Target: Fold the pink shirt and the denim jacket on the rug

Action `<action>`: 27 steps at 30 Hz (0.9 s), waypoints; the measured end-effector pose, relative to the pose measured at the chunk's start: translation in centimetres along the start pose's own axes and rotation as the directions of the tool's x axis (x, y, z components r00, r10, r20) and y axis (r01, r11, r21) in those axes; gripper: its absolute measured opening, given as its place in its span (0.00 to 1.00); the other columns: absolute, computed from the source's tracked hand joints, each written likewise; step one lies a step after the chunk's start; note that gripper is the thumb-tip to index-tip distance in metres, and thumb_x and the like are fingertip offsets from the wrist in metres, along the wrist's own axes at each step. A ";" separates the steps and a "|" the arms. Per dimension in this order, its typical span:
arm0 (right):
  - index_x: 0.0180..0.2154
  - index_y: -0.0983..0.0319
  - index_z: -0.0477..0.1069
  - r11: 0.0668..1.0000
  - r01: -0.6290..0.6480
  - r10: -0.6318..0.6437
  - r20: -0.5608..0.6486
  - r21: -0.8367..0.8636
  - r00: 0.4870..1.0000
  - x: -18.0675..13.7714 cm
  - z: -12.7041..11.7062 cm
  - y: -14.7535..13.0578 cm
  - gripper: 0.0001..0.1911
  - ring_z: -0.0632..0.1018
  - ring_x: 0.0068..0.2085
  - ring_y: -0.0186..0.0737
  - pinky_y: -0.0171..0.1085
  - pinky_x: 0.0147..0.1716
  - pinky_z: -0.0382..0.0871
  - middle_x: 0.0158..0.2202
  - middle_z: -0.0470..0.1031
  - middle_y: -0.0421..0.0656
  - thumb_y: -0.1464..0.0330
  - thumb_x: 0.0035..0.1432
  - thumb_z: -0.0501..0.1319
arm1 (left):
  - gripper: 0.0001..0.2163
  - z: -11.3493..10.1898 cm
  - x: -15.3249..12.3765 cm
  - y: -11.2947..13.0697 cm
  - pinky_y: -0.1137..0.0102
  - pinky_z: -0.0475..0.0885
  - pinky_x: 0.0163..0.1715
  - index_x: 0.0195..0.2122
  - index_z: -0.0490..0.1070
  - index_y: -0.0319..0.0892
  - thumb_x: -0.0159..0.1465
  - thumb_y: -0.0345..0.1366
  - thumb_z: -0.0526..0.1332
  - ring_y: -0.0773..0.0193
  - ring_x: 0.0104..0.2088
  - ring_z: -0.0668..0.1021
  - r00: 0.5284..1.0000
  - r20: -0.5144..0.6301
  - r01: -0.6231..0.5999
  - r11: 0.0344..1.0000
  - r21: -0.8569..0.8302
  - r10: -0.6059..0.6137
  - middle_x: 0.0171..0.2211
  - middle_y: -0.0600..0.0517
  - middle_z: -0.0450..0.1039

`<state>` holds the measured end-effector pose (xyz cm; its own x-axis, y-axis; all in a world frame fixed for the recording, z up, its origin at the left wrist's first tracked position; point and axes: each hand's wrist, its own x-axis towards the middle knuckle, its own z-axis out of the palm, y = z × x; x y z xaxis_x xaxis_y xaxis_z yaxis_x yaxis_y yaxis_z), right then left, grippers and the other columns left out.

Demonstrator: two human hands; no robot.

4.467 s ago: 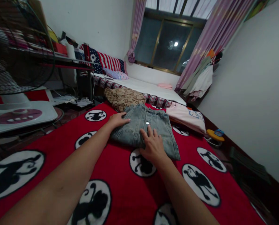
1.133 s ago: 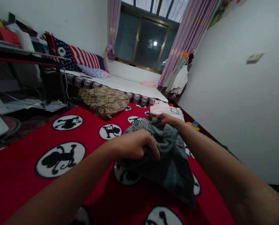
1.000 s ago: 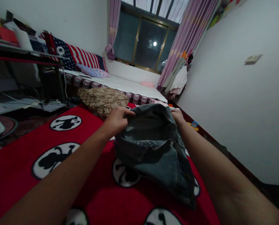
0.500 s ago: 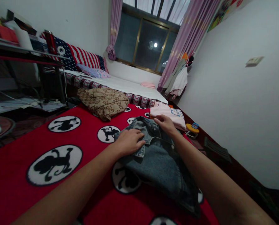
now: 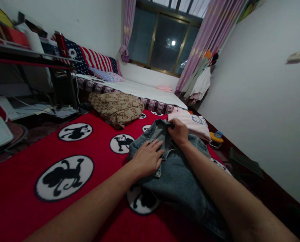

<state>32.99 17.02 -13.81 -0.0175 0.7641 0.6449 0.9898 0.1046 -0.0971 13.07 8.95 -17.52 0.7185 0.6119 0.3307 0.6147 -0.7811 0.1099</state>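
A blue denim jacket (image 5: 175, 178) lies partly bunched on a red blanket (image 5: 105, 162) with monkey prints in white circles. My left hand (image 5: 148, 158) rests flat on its collar area, fingers stretched out and slightly spread. Beyond it, my right hand (image 5: 179, 131) has its fingers closed on the upper edge of the jacket near the collar. The right forearm hides part of the jacket's right side. Just behind the right hand is a folded pink garment (image 5: 186, 117) with a printed patch.
A brown patterned cloth item (image 5: 121, 109) lies at the blanket's far edge. Behind it stands a bed (image 5: 140, 86) with a white top. A cluttered desk (image 5: 31, 57) is at left; a yellow stool (image 5: 216, 137) and a dark slatted seat (image 5: 245, 163) are at right.
My right hand has closed its fingers on the jacket's upper edge, and the right part of the jacket has shifted. The left hand still lies on the jacket. The view has swung slightly left.
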 end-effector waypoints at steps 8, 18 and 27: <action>0.54 0.63 0.67 0.988 -0.127 0.151 0.510 -0.082 0.847 -0.7 2.9 0.9 0.21 0.70 0.56 0.54 0.51 0.53 0.63 0.56 0.71 0.53 0.63 0.63 0.50 | 0.22 0.4 0.4 -0.1 0.53 0.58 0.62 0.62 0.64 0.50 0.67 0.43 0.51 0.51 0.67 0.57 0.992 0.063 0.106 0.994 0.010 -0.107 0.68 0.45 0.52; 0.53 0.67 0.70 0.961 -0.107 0.075 0.129 0.253 0.989 -6.1 -5.0 6.6 0.25 0.73 0.55 0.48 0.44 0.57 0.63 0.54 0.73 0.53 0.60 0.58 0.57 | 0.33 0.8 0.7 -1.9 0.54 0.59 0.61 0.68 0.50 0.48 0.66 0.58 0.44 0.50 0.66 0.59 0.876 0.105 0.481 0.855 -0.191 -0.470 0.69 0.44 0.47; 0.37 0.64 0.76 0.648 -0.718 0.662 0.277 0.254 0.696 -14.0 -8.8 9.1 0.19 0.79 0.45 0.54 0.50 0.49 0.71 0.41 0.80 0.53 0.56 0.50 0.64 | 0.31 0.7 0.6 -2.2 0.53 0.60 0.60 0.66 0.56 0.45 0.66 0.55 0.46 0.48 0.64 0.62 0.869 0.074 0.490 0.830 -0.265 -0.489 0.67 0.42 0.54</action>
<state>43.45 1.69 -17.05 0.6040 0.7776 0.1749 0.6181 -0.3185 -0.7186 12.41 11.14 -18.23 0.3475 0.9232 0.1642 0.7762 -0.3814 0.5020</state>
